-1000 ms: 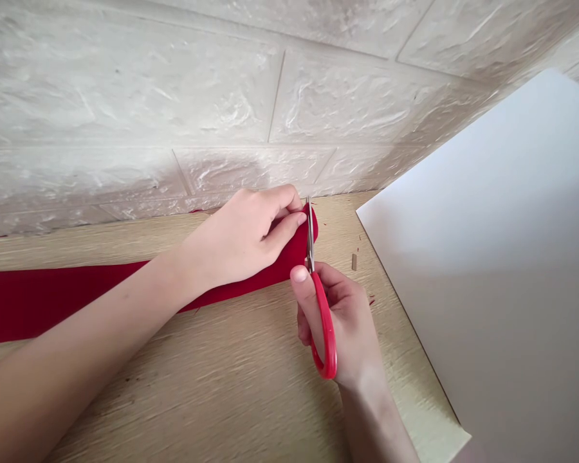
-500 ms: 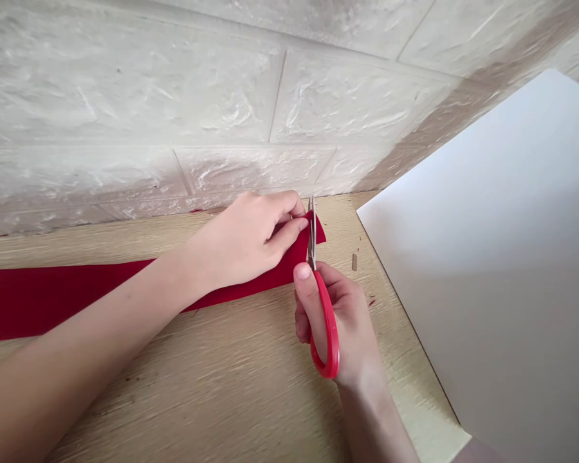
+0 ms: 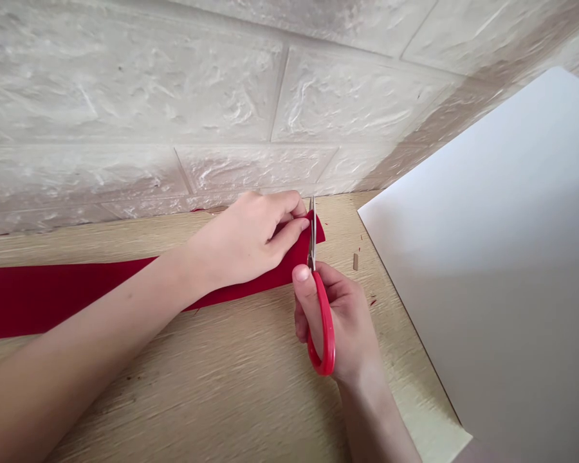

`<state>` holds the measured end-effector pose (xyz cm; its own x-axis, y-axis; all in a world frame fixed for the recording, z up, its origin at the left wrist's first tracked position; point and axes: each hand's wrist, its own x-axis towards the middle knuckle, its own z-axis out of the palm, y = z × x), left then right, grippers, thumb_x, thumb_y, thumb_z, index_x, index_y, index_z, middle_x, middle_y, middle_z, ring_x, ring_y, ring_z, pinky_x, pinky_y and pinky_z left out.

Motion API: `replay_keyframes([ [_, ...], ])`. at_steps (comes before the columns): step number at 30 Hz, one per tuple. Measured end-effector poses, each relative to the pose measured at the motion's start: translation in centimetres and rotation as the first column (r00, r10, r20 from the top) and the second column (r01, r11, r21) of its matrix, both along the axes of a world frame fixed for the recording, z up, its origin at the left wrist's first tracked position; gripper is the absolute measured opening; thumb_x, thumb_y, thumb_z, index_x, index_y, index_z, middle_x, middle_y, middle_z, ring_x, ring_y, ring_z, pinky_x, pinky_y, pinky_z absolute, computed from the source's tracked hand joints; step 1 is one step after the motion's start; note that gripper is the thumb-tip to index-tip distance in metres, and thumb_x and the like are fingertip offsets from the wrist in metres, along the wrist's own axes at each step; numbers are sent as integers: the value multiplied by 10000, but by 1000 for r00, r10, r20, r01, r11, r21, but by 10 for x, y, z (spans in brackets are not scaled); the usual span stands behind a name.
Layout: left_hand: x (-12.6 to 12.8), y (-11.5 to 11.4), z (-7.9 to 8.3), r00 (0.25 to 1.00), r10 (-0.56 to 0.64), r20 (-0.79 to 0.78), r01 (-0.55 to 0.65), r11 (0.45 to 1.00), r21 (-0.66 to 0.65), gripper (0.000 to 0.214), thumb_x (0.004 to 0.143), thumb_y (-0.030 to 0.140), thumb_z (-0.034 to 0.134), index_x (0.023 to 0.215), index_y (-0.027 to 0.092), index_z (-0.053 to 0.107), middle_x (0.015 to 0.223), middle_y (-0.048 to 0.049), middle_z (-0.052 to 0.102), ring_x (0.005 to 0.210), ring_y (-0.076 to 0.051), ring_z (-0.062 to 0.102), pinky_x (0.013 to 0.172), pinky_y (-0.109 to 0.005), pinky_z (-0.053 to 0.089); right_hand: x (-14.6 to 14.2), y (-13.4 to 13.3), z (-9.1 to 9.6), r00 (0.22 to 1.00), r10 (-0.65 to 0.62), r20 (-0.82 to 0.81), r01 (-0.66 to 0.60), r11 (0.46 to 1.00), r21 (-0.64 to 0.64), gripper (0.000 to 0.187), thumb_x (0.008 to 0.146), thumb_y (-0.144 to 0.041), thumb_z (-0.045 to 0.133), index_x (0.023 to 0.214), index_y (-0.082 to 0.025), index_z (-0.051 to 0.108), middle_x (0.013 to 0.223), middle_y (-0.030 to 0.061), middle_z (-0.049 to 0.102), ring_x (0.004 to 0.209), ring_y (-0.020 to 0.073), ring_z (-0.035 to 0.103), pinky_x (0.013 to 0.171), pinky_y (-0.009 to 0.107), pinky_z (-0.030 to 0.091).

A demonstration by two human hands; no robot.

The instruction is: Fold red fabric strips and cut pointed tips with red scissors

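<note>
A long strip of dark red fabric point(image 3: 43, 296) runs from the left edge along the table to the middle of the view. My left hand point(image 3: 253, 241) is closed on its right end, thumb and fingers pinching the upper edge. In my right hand point(image 3: 347, 321) are scissors point(image 3: 327, 334) with red handles, the thumb through one loop. Their blades point toward the wall and sit across the fabric's end, right beside my left fingertips. A small corner of fabric shows to the right of the blades. Part of the strip is hidden under my left hand and forearm.
A pale wooden table point(image 3: 251, 379) carries the work, with a white brick-patterned wall point(image 3: 212, 90) close behind it. At the right stands a large white panel point(image 3: 502, 257). Small red scraps and a little tan piece point(image 3: 356, 262) lie between the panel and my right hand.
The scissor handles have shifted slightly to the left. My left hand keeps its pinch on the fabric in almost the same place.
</note>
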<state>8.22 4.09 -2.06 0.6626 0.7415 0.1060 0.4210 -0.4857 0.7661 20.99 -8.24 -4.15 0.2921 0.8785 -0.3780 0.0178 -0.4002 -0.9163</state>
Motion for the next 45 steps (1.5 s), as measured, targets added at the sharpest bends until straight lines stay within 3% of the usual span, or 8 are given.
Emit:
replay_keyframes([
  [12, 0, -1, 0, 999, -5, -34, 5, 1000, 8, 175, 993, 304, 532, 938, 212, 671, 643, 50, 654, 500, -92, 487, 533, -268, 340, 5, 1, -1, 997, -62, 48, 58, 996, 74, 473, 820, -678, 737, 921, -219, 684, 504, -60, 494, 411, 103, 418, 382, 238, 342],
  [22, -1, -5, 10, 1000, -2, -21, 3, 999, 48, 169, 996, 278, 516, 911, 207, 644, 625, 51, 645, 476, -91, 441, 567, -284, 334, 30, 0, 6, 907, -189, 377, 158, 981, 113, 550, 801, -633, 757, 1149, -225, 633, 758, -6, 637, 651, 164, 578, 574, 288, 475],
  [29, -3, -7, 14, 1000, -23, -2, 24, 998, 51, 164, 1005, 291, 510, 963, 200, 640, 721, 34, 709, 524, -99, 518, 582, -275, 366, 60, -8, -1, 650, -77, 756, 204, 976, -76, 709, 840, -477, 663, 1439, -121, 530, 1188, 187, 682, 1047, 327, 649, 888, 481, 536],
  [35, -3, -10, 17, 999, -36, -26, 38, 995, 91, 175, 1010, 290, 504, 961, 194, 643, 694, 29, 678, 526, -103, 484, 574, -280, 343, 54, -8, 1, 390, -69, 918, 167, 986, 3, 515, 919, -417, 543, 1305, -109, 688, 1251, 246, 612, 1283, 422, 487, 1086, 615, 408],
  [37, -3, -11, 18, 999, -37, -20, 39, 992, 117, 186, 1014, 289, 499, 946, 189, 641, 688, 26, 665, 528, -102, 468, 571, -284, 327, 47, -7, 8, 438, -176, 882, 120, 983, 137, 483, 950, -464, 522, 1231, -128, 726, 1238, 227, 624, 1252, 391, 524, 1081, 582, 427],
  [39, -3, -12, 18, 999, -42, -18, 44, 990, 134, 195, 1017, 294, 496, 954, 188, 648, 707, 19, 666, 550, -105, 476, 573, -287, 318, 39, -3, 17, 630, -211, 747, 50, 971, 232, 507, 980, -559, 497, 1202, -169, 732, 1179, 178, 673, 1135, 325, 612, 1011, 518, 491],
  [42, -4, -13, 19, 998, -55, -26, 58, 989, 139, 201, 1017, 296, 498, 946, 190, 653, 743, 12, 670, 582, -108, 493, 577, -288, 313, 29, 9, 24, 904, 7, 427, -135, 953, 271, 501, 953, -639, 564, 1175, -217, 719, 1010, 93, 732, 836, 213, 668, 762, 380, 560],
  [45, -4, -13, 21, 998, -44, -38, 49, 989, 142, 201, 1018, 307, 503, 933, 193, 646, 761, 15, 675, 607, -111, 515, 590, -289, 326, 26, 22, 20, 949, 116, 294, -222, 907, 357, 346, 882, -533, 722, 1018, -215, 723, 853, 36, 714, 672, 149, 606, 575, 285, 493],
])
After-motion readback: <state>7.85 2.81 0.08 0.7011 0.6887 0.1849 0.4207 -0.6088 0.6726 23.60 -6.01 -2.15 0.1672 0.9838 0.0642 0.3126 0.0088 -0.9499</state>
